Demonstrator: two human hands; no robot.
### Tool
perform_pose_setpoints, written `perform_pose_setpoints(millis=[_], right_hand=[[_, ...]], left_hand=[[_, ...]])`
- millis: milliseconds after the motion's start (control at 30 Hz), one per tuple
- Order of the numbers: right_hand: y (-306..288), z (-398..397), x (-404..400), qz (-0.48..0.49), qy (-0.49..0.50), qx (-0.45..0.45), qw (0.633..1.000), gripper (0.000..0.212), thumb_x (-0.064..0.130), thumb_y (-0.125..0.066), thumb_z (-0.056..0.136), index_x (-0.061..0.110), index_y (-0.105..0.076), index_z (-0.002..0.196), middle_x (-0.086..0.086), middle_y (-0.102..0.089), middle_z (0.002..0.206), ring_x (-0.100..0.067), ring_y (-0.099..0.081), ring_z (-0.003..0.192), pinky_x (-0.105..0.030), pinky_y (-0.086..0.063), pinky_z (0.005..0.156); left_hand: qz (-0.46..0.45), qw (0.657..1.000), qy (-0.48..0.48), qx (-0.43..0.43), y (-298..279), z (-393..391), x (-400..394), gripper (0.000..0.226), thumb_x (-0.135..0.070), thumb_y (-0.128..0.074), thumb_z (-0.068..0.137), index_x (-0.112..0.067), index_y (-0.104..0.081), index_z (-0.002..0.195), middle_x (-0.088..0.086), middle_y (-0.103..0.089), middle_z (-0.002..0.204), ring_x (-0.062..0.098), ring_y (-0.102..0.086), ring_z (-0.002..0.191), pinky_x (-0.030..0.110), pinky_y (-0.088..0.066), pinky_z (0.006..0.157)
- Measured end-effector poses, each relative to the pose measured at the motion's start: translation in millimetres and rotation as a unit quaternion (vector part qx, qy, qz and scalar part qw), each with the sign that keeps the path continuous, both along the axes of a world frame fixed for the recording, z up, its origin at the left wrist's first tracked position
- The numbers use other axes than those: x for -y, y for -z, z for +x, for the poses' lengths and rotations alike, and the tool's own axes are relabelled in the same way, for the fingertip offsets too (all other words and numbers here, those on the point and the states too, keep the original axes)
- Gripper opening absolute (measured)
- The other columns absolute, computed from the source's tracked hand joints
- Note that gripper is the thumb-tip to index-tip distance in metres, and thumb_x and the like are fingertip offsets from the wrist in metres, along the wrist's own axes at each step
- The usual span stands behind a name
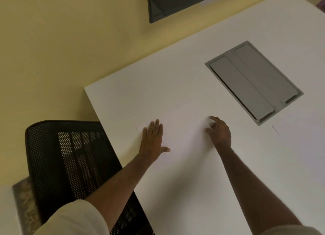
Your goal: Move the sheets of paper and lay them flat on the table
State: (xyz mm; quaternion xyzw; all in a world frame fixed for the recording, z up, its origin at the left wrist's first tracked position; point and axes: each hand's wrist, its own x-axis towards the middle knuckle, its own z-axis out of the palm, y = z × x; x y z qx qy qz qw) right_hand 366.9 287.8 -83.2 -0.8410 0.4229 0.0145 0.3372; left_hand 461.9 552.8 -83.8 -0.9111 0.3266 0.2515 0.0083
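A white counter (175, 97) fills most of the view, its corner pointing toward the lower left. Set flush into the counter, toward its right side, is a grey rectangular cable hatch (254, 82) with two long flap lids lying side by side, each with a dark slot at its near end. Off the counter's left edge stands a black mesh-backed office chair (70, 164), its backrest close against that edge. Beyond the counter's far edge a yellow wall (61, 41) rises, and on it, above the hatch, hangs a dark-framed screen (175, 2), cut off by the top of the view.
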Motion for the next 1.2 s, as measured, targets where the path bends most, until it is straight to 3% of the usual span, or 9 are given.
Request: perform_pose_setpoints(millis=[200, 433, 567, 700, 767, 833, 933, 1100, 1200], right_hand=[[-3, 3, -3, -0.025, 0.001, -0.004, 1.000, 0.047, 0.025, -0.074, 0.081, 0.031, -0.062, 0.127, 0.000, -0.058, 0.103, -0.024, -0.059, 0.102, -0.036, -0.052, 0.079], [-4, 3, -7, -0.024, 0.009, -0.005, 1.000, 0.048, 0.036, -0.074, 0.084, 0.028, -0.060, 0.130, -0.004, -0.059, 0.112, -0.027, -0.056, 0.112, -0.038, -0.051, 0.084], [-14, -2, -5, -0.067, 0.001, 0.023, 0.997, 0.050, 0.049, -0.068, 0.088, 0.025, -0.060, 0.131, -0.004, -0.061, 0.108, -0.024, -0.057, 0.107, -0.039, -0.050, 0.085], [-33, -8, -7, -0.179, -0.053, 0.066, 0.980, 0.049, 0.042, -0.054, 0.100, 0.010, -0.057, 0.137, -0.015, -0.064, 0.120, -0.035, -0.058, 0.112, -0.045, -0.045, 0.095], [-48, -8, -6, -0.230, -0.091, 0.068, 0.967, 0.056, 0.042, -0.050, 0.102, 0.005, -0.049, 0.143, -0.019, -0.060, 0.133, -0.038, -0.053, 0.125, -0.046, -0.039, 0.109], [-68, -7, -4, -0.261, -0.109, 0.051, 0.958, 0.065, 0.046, -0.044, 0.103, 0.004, -0.037, 0.152, -0.020, -0.046, 0.151, -0.037, -0.038, 0.143, -0.046, -0.022, 0.123], [-107, -7, 1, -0.290, -0.110, 0.051, 0.949, 0.071, 0.051, -0.033, 0.104, 0.006, -0.021, 0.158, -0.015, -0.027, 0.163, -0.031, -0.019, 0.154, -0.045, -0.009, 0.127], [-177, -21, 10, -0.341, -0.063, 0.058, 0.936, 0.077, 0.058, -0.021, 0.102, 0.008, -0.012, 0.160, -0.012, -0.013, 0.168, -0.027, -0.007, 0.156, -0.044, -0.005, 0.127], [-211, -40, 14, -0.367, -0.027, 0.056, 0.928, 0.075, 0.054, -0.028, 0.104, 0.006, -0.014, 0.159, -0.014, -0.015, 0.167, -0.028, -0.009, 0.156, -0.044, -0.008, 0.127]], left_hand=[[0.025, 1.000, -0.005, 0.016, 0, 0, 3, 0.115, -0.070, -0.056, 0.086, -0.005, 0.004, 0.160, 0.014, 0.015, 0.169, 0.032, 0.009, 0.157, 0.055, -0.010, 0.126], [0.024, 0.999, 0.000, 0.043, 1, 1, 0, 0.122, -0.078, -0.053, 0.081, -0.005, 0.006, 0.159, 0.015, 0.011, 0.170, 0.034, 0.008, 0.157, 0.059, -0.009, 0.125], [-0.044, 0.997, -0.016, 0.054, -1, 3, 0, 0.117, -0.083, -0.035, 0.083, -0.004, 0.005, 0.160, 0.016, 0.008, 0.169, 0.033, 0.007, 0.157, 0.056, -0.003, 0.126], [-0.118, 0.990, 0.011, 0.077, -20, 11, 12, 0.103, -0.077, -0.007, 0.088, -0.003, -0.010, 0.160, 0.018, -0.004, 0.169, 0.033, -0.002, 0.157, 0.053, -0.009, 0.127], [-0.155, 0.983, 0.031, 0.097, -38, 21, 26, 0.097, -0.072, -0.010, 0.093, -0.001, -0.015, 0.159, 0.020, -0.006, 0.169, 0.035, -0.004, 0.157, 0.053, -0.011, 0.127], [-0.200, 0.970, 0.054, 0.131, -61, 33, 42, 0.089, -0.065, -0.019, 0.098, 0.001, -0.019, 0.158, 0.022, -0.010, 0.168, 0.036, -0.008, 0.156, 0.053, -0.012, 0.127], [-0.263, 0.938, 0.102, 0.202, -103, 48, 68, 0.074, -0.051, -0.031, 0.104, 0.001, -0.022, 0.158, 0.021, -0.013, 0.168, 0.035, -0.011, 0.157, 0.054, -0.017, 0.126], [-0.306, 0.904, 0.129, 0.271, -179, 53, 123, 0.073, -0.043, -0.029, 0.100, -0.006, -0.012, 0.160, 0.018, -0.007, 0.170, 0.034, -0.005, 0.157, 0.054, -0.015, 0.126], [-0.325, 0.888, 0.169, 0.279, -211, 41, 151, 0.073, -0.037, -0.038, 0.099, -0.005, -0.012, 0.160, 0.019, -0.007, 0.169, 0.036, -0.006, 0.157, 0.053, -0.014, 0.127]])
